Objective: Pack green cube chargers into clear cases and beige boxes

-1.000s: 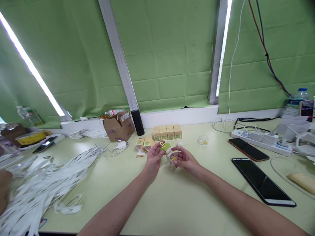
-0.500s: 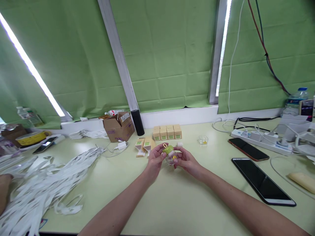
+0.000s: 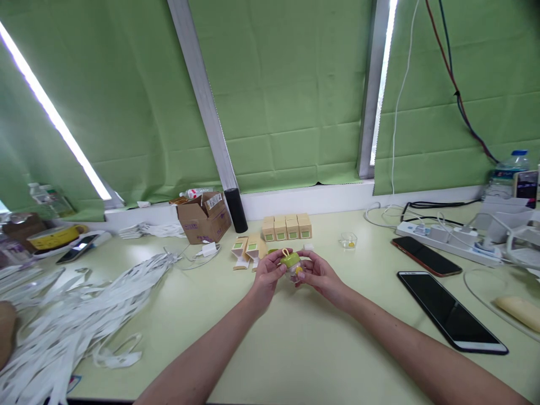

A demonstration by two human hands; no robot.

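Between my hands is a small clear jar (image 3: 294, 274) with a yellow piece inside. A green lid (image 3: 289, 259) with a cream loop on top sits over it. My left hand (image 3: 268, 275) grips the lid and jar from the left, thumb in front. From the right, my right hand (image 3: 317, 274) pinches the clear body with thumb and fingers. Just behind my hands lies a small white piece (image 3: 309, 246). A second clear cup (image 3: 348, 241) with something yellow in it rests farther right. Part of another green thing (image 3: 272, 251) shows behind my left hand.
Several small kraft boxes (image 3: 287, 228) stand in a row at the back, and open ones (image 3: 247, 250) lie nearer. White strips (image 3: 97, 304) spread over the left side. Phones (image 3: 449, 309) and a power strip (image 3: 451, 242) lie right. A cardboard box (image 3: 206, 219) stands back left.
The green lid has come down a little and tilted on the clear jar, and less of the jar shows. My fingers have shifted slightly around it.
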